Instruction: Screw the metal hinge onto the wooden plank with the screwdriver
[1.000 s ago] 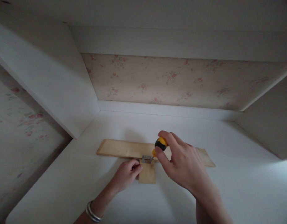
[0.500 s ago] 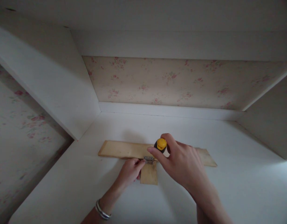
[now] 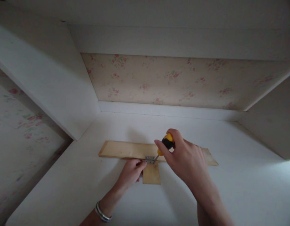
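Leaning to the right now, the yellow and black screwdriver (image 3: pixel 168 142) is showing its thin metal shaft, which is no longer hiding under the handle as it was a moment ago. Its tip is pointing down at the right end of the little metal hinge (image 3: pixel 150 159). So it seems to be working near that end, but the tip is looking too small to tell if it is sitting in a screw.

The right hand (image 3: pixel 189 163) is half curling, keeping the handle between its stretched thumb and bent fingers. The left hand (image 3: pixel 129 172) is almost closing, and its thumb is pressing at the hinge's left end, probably keeping it still. Its other fingers are mostly hiding beside the small board (image 3: pixel 152 175).

The hinge is lying where the small board is meeting the front edge of the long board (image 3: pixel 126 150). Both boards are resting on the white surface (image 3: pixel 121 125), making a T shape.
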Demonstrator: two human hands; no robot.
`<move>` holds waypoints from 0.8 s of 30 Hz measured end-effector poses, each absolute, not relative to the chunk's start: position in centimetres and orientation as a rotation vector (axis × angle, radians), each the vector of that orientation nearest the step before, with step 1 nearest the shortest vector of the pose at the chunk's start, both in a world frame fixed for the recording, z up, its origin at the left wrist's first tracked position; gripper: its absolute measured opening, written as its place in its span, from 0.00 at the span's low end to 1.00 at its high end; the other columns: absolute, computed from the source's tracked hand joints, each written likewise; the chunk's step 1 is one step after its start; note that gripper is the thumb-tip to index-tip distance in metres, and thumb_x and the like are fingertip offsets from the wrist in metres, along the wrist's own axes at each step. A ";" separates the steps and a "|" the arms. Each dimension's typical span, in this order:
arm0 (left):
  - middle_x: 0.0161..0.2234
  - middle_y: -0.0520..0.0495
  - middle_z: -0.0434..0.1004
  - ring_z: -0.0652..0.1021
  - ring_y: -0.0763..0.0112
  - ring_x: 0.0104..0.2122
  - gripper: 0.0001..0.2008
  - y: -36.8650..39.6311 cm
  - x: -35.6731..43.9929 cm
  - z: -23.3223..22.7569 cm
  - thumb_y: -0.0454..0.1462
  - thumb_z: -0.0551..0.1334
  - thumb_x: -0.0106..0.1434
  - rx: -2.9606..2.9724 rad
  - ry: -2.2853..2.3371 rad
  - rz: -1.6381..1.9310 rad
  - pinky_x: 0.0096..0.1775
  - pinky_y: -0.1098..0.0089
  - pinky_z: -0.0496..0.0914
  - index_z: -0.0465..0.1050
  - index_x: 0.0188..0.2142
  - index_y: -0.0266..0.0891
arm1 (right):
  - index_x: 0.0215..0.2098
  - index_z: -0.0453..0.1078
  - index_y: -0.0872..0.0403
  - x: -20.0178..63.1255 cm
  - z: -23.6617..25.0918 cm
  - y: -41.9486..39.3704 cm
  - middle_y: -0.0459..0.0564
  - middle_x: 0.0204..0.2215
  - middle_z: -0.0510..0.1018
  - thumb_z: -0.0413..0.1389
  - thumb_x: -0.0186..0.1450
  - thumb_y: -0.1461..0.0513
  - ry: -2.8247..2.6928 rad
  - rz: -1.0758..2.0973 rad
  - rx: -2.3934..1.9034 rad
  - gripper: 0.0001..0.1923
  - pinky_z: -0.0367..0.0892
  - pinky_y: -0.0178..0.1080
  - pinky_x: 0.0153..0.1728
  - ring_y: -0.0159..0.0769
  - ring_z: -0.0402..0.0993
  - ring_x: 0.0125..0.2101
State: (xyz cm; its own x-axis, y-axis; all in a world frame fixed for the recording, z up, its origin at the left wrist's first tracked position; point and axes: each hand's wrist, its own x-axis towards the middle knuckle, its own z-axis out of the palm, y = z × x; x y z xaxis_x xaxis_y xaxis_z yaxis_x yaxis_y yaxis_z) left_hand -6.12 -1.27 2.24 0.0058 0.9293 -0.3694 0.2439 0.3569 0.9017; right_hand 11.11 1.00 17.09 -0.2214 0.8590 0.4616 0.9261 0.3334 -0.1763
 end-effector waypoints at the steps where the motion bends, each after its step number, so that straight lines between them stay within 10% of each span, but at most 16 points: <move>1: 0.16 0.55 0.63 0.63 0.78 0.13 0.18 -1.3 -6.1 2.2 0.50 0.56 0.58 1.117 1.497 0.767 0.14 0.77 0.54 0.66 0.23 0.37 | 0.48 0.60 0.49 11.1 17.2 1.0 0.44 0.25 0.75 0.48 0.65 0.49 -2.135 -0.156 -1.543 0.18 0.52 0.35 0.20 0.39 0.70 0.20; 6: 0.14 0.55 0.61 0.63 0.77 0.12 0.18 -1.2 -6.1 1.9 0.50 0.56 0.58 1.126 1.513 0.765 0.14 0.76 0.53 0.65 0.22 0.37 | 0.53 0.56 0.47 11.2 17.8 0.6 0.46 0.39 0.76 0.48 0.66 0.54 -2.214 -0.065 -1.433 0.18 0.56 0.37 0.24 0.36 0.72 0.24; 13: 0.16 0.55 0.63 0.63 0.78 0.12 0.18 -1.1 -6.1 1.6 0.49 0.56 0.58 1.107 1.498 0.779 0.14 0.77 0.54 0.65 0.23 0.38 | 0.44 0.61 0.48 11.1 17.2 1.1 0.43 0.20 0.73 0.47 0.65 0.46 -2.113 -0.201 -1.598 0.18 0.47 0.35 0.20 0.40 0.70 0.19; 19: 0.16 0.54 0.62 0.63 0.77 0.13 0.17 -1.3 -6.1 1.7 0.49 0.57 0.57 1.097 1.495 0.797 0.14 0.77 0.54 0.65 0.22 0.38 | 0.50 0.57 0.47 11.3 17.7 0.7 0.45 0.37 0.76 0.47 0.66 0.53 -2.191 -0.031 -1.469 0.16 0.53 0.36 0.23 0.35 0.71 0.23; 24: 0.17 0.54 0.64 0.64 0.77 0.13 0.17 -1.3 -6.3 1.9 0.48 0.56 0.58 1.109 1.462 0.799 0.15 0.77 0.55 0.66 0.22 0.37 | 0.36 0.63 0.50 10.9 18.0 1.2 0.46 0.17 0.71 0.42 0.65 0.42 -2.128 -0.268 -1.777 0.22 0.44 0.36 0.21 0.41 0.70 0.20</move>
State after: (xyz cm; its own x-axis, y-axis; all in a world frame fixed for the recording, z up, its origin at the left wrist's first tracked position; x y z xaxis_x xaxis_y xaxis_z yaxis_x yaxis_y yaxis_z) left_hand -6.28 -1.30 1.86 0.0182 0.9365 -0.3501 0.2109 0.3387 0.9170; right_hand 10.85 1.23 18.03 -0.1489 0.9108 0.3851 0.9778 0.1936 -0.0798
